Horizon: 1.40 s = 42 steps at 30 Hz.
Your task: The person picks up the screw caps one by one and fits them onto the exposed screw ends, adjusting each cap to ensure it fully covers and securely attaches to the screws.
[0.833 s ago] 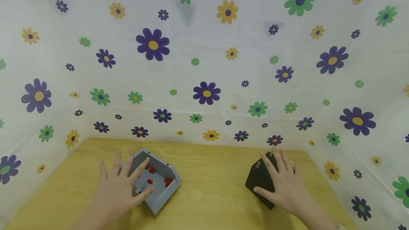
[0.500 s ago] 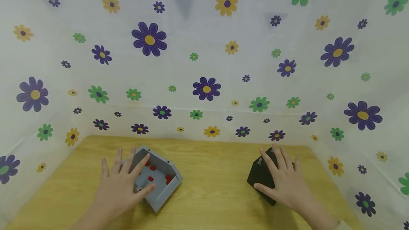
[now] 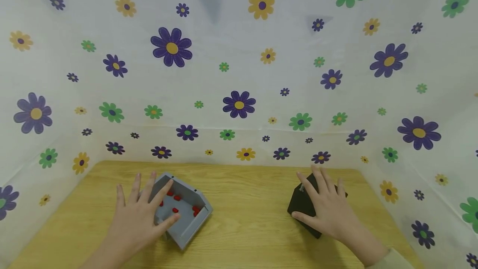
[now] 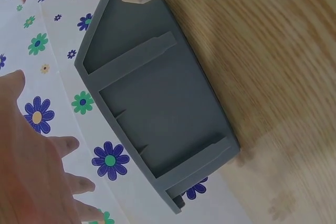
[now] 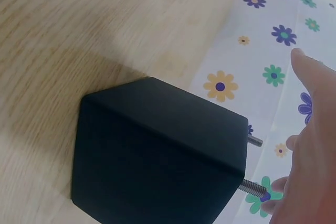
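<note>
Under spread fingers of left hand (image 3: 136, 221), grey tray (image 3: 195, 225); past thumb and index, its rim and red pieces (image 3: 177, 198). Under spread fingers of right hand (image 3: 332, 213), black block (image 3: 301, 206), one edge beyond thumb, threaded studs (image 5: 254, 188) near fingertips. Between thumbs, broad run of wooden table (image 3: 246, 211). Beyond left fingertips, narrow strip, then flowered cloth (image 3: 209, 78). Contact: cannot tell.

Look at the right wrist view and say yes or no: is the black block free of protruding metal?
No: two threaded metal studs stick out from the black block.
</note>
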Motion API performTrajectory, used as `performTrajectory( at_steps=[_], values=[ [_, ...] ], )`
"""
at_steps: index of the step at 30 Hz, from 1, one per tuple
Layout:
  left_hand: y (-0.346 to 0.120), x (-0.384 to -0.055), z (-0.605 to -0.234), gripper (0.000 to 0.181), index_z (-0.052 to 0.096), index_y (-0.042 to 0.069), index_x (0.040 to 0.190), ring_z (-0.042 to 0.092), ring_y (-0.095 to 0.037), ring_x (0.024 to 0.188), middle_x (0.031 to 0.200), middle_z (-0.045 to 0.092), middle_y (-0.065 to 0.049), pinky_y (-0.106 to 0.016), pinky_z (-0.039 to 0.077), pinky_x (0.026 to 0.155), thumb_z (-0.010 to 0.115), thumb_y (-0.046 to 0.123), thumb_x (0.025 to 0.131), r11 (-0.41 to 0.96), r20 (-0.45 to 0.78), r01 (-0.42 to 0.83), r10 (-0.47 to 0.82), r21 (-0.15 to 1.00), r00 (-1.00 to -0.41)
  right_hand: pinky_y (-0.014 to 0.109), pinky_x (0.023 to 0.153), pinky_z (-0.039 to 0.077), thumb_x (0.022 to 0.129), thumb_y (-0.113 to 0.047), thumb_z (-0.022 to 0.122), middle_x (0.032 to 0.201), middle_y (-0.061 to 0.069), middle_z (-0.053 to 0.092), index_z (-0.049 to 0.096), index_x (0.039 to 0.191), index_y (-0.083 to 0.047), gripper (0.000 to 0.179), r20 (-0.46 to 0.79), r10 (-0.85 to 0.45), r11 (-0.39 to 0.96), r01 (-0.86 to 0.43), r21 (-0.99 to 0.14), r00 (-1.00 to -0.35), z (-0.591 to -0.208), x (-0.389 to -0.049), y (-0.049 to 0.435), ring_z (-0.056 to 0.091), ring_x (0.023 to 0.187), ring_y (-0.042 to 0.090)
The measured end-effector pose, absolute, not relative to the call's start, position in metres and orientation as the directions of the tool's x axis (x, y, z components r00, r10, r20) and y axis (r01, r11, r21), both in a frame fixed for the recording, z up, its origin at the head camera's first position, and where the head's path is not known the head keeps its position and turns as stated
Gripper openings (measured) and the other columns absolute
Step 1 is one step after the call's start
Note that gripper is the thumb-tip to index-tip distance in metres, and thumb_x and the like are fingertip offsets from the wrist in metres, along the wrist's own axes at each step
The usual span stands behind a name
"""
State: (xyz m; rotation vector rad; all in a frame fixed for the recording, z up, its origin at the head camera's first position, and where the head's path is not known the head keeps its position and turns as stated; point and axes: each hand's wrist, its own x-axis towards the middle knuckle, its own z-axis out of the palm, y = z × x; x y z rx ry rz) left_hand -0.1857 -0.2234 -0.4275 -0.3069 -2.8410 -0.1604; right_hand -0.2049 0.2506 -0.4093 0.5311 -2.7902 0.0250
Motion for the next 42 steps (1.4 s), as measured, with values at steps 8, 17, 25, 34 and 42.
performTrajectory(
  at_steps=[8,17,25,34,42],
  values=[
    [-0.228,-0.186,-0.426,0.089,0.045,0.026,0.162,0.02,-0.06,0.157,0.172,0.029,-0.025,-0.089,0.008,0.117,0.063,0.077,0.09,0.973,0.273,0.218,0.191,0.07,-0.943,0.087,0.111,0.03,0.089,-0.077,0.066,0.174,0.025,0.022,0.032,0.168,-0.024,0.101,0.29,-0.377,0.922,-0.386,0.027,-0.88,-0.406,-0.21,0.243,0.027,0.158,0.052],
    [-0.233,-0.186,-0.425,0.09,0.045,0.023,0.162,0.021,-0.06,0.156,0.17,0.03,-0.027,-0.088,0.01,0.117,0.063,0.075,0.091,0.976,0.279,0.207,0.183,0.061,-0.943,0.085,0.113,0.029,0.09,-0.071,0.069,0.172,0.026,0.026,0.035,0.166,-0.022,0.097,0.296,-0.416,0.902,-0.432,0.015,-0.86,-0.403,-0.221,0.228,0.028,0.158,0.053],
    [-0.24,-0.186,-0.424,0.09,0.04,0.022,0.164,0.02,-0.061,0.156,0.17,0.028,-0.029,-0.087,0.009,0.118,0.061,0.074,0.093,0.977,0.271,0.199,0.172,0.078,-0.947,0.083,0.115,0.03,0.091,-0.074,0.065,0.172,0.026,0.027,0.035,0.167,-0.023,0.096,0.287,-0.452,0.886,-0.463,0.033,-0.844,-0.401,-0.23,0.211,0.03,0.158,0.051],
    [-0.247,-0.186,-0.42,0.09,0.036,0.023,0.165,0.022,-0.062,0.154,0.169,0.029,-0.031,-0.087,0.012,0.117,0.059,0.073,0.095,0.98,0.273,0.189,0.165,0.064,-0.948,0.082,0.119,0.025,0.091,-0.07,0.067,0.17,0.026,0.03,0.035,0.166,-0.023,0.095,0.3,-0.471,0.871,-0.492,0.006,-0.83,-0.399,-0.238,0.195,0.028,0.158,0.051],
    [-0.257,-0.186,-0.421,0.092,0.035,0.019,0.166,0.017,-0.063,0.155,0.169,0.025,-0.033,-0.087,0.009,0.118,0.059,0.073,0.095,0.984,0.236,0.154,0.129,0.09,-0.963,0.081,0.12,0.023,0.091,-0.066,0.07,0.17,0.027,0.03,0.036,0.166,-0.02,0.094,0.27,-0.486,0.857,-0.514,-0.042,-0.831,-0.404,-0.245,0.177,0.027,0.158,0.052]
  ],
)
